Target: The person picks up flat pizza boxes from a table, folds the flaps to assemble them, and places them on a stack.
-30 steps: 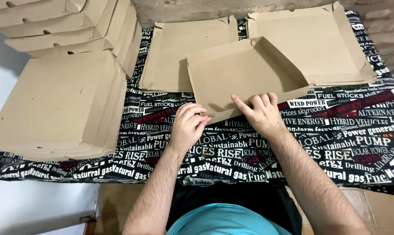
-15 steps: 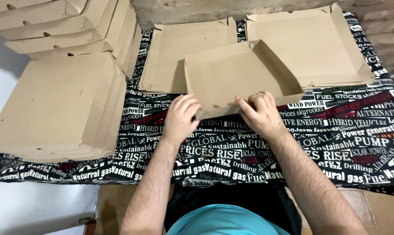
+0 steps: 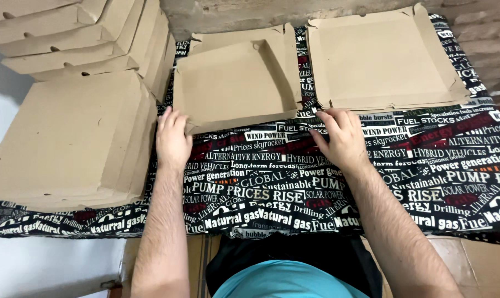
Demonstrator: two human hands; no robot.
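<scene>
At far left, a stack [image 3: 67,138] of closed brown cardboard boxes is shown on the printed cloth [image 3: 294,187], with further folded boxes [image 3: 78,38] piled behind it. Beside the stack, the left hand [image 3: 172,138] is laid palm down, its fingers spread loosely over the near left corner of the tray [image 3: 236,88]; nothing is clasped. The tray, a half-folded cardboard box with its side walls raised, is seen at centre, resting on a flat blank [image 3: 283,41] of the same card; its inside is bare. To the right, the right hand [image 3: 341,138] is held open with fingertips at the near left edge of a second tray [image 3: 379,60]; whether that edge is touched cannot be told. The second tray, wider and shallower, lies at the cloth's far right, and nothing is held in it.
</scene>
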